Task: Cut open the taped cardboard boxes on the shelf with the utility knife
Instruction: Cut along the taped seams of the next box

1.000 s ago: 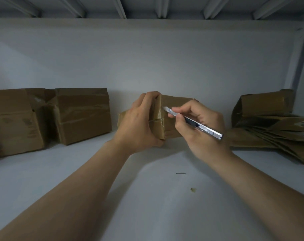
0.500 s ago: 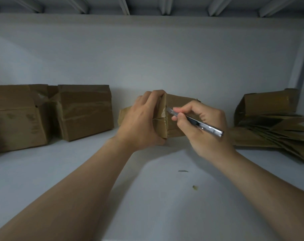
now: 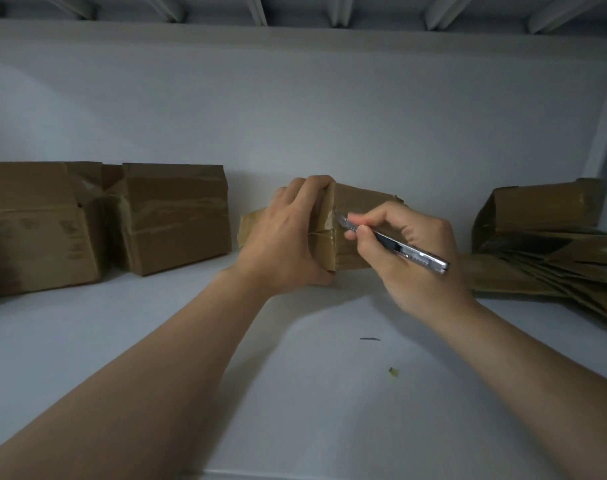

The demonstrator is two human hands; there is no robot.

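A small taped cardboard box point(image 3: 359, 209) stands in the middle of the white shelf point(image 3: 295, 393). My left hand point(image 3: 288, 237) grips its near left end, fingers curled over the top edge. My right hand point(image 3: 409, 251) holds a silver utility knife point(image 3: 395, 245) like a pen. The blade tip touches the box's front corner, just above the taped seam. Most of the box's left side is hidden behind my left hand.
Two larger taped boxes point(image 3: 175, 216) point(image 3: 35, 226) stand at the left against the back wall. At the right lies a pile of flattened cardboard point(image 3: 551, 268) with an opened box point(image 3: 544, 206) behind it. Small scraps point(image 3: 393, 371) lie on the shelf in front.
The knife tip has moved down along the box's corner toward the seam, and my right hand has dropped slightly. My left hand keeps its hold on the box.
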